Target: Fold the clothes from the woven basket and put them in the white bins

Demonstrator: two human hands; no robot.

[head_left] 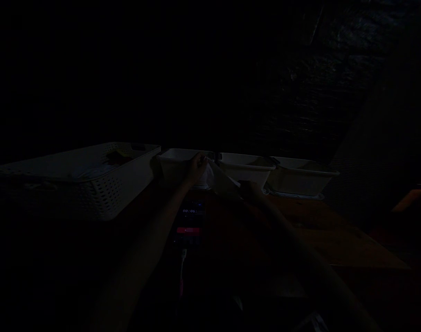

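Note:
The scene is very dark. A white piece of cloth or similar thin sheet point(221, 179) is stretched between my two hands, slanting down to the right. At its upper left corner, the fingers of my left hand point(196, 167) are pinched closed, in front of the left white bin point(171, 168). Lower down, my right hand point(251, 189) is closed on the sheet's other end, before the middle white bin point(259, 173). The darkness hides most finger detail and the sheet's exact kind.
A large perforated white basket point(127, 184) with dim cloth-like contents point(118, 157) stands at left. Another white bin point(302, 177) is at right on the wooden table point(335, 235). A phone showing a timer point(189, 221) lies between my forearms, with a cable point(183, 263) attached.

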